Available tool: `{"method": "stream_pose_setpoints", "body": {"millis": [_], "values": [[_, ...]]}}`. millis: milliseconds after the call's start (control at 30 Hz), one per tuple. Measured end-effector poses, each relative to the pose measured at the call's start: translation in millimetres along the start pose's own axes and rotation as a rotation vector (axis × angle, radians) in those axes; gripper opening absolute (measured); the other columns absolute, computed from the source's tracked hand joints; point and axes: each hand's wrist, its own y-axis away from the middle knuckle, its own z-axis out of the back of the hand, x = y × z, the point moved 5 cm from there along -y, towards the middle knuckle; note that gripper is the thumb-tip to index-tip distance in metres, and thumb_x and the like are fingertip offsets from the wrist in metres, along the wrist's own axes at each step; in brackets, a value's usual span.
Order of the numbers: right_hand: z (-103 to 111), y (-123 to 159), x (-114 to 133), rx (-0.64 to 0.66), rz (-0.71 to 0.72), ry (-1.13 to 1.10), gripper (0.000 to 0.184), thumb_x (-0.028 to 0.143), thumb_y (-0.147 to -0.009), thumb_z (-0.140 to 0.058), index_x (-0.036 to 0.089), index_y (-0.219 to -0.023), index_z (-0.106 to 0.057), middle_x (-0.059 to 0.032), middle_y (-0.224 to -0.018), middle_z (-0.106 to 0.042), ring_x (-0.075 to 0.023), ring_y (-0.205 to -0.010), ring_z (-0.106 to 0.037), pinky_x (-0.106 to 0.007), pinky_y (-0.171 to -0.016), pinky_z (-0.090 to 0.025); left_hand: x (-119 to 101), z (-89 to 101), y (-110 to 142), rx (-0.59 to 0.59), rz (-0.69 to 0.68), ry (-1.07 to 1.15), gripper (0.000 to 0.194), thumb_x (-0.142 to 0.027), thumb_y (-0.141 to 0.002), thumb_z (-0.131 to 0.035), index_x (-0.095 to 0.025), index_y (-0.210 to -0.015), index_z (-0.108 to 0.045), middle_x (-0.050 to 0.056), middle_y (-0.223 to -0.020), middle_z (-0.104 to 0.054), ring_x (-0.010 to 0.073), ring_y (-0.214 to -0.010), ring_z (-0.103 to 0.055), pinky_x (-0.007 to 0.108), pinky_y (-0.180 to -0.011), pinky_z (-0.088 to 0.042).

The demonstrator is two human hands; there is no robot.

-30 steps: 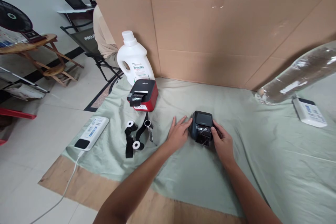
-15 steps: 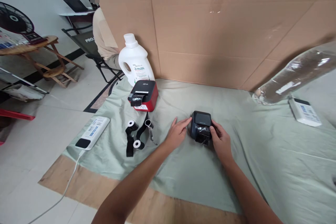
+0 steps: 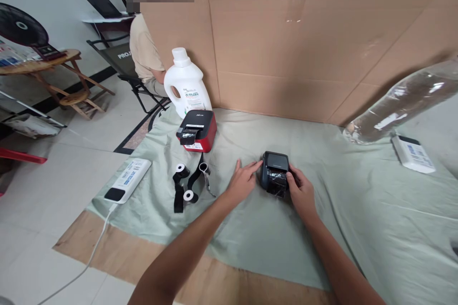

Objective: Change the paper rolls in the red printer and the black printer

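A small dark portable printer rests on the pale green cloth, with a strip of shiny black film hanging over its front. My right hand grips its right side, thumb at the front edge and fingers along the side. With its index finger stretched out, my left hand touches the printer's left side; its thumb sticks up and the hand is otherwise empty. Left of that hand lie black ribbon rolls with white cores, partly unwound. Behind them stands a red and black printer, also with black film at its front.
A white jug stands behind the red printer, before a cardboard panel. On the left lies a white power bank with a cable; another white device is at right, near a plastic-wrapped roll. A person sits beyond.
The view has shifted very slightly. Both hands stay at the dark printer in nearly the same pose. The seated person's arm shows a little more.
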Motion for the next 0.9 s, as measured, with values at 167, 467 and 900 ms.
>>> {"method": "stream_pose_setpoints", "body": {"millis": [167,467,900], "values": [[0,-1,2,-0.007,0.005,0.005,0.055,0.055,-0.093,-0.058,0.016,-0.129,-0.07,-0.0144,-0.13,-0.07,-0.0312,-0.121,-0.065,-0.052,-0.11,-0.047,3,0.4,1,-0.032,-0.001,0.079,0.069,-0.008,-0.086,-0.036,-0.029,-0.151,-0.048,0.0,-0.152,-0.055,0.0129,-0.142,-0.05,0.049,-0.132,0.003],[3,0,18,-0.045,0.171,0.061,0.049,0.051,-0.097,-0.055,0.018,-0.131,-0.07,-0.0131,-0.146,-0.06,-0.0281,-0.134,-0.056,-0.05,-0.117,-0.041,-2,0.9,-5,-0.208,0.102,0.142,0.052,-0.049,-0.097,-0.058,-0.032,-0.146,-0.053,-0.001,-0.139,-0.067,0.0182,-0.134,-0.057,0.047,-0.131,-0.014],[9,-94,31,0.191,0.281,0.595,0.045,0.045,-0.092,-0.048,0.018,-0.114,-0.076,-0.0163,-0.116,-0.068,-0.0297,-0.105,-0.066,-0.046,-0.1,-0.05,-2,-3.2,-7,-0.237,0.07,0.082,0.042,-0.052,-0.095,-0.061,-0.035,-0.133,-0.065,-0.002,-0.135,-0.068,0.0198,-0.13,-0.059,0.048,-0.129,-0.018]]}}
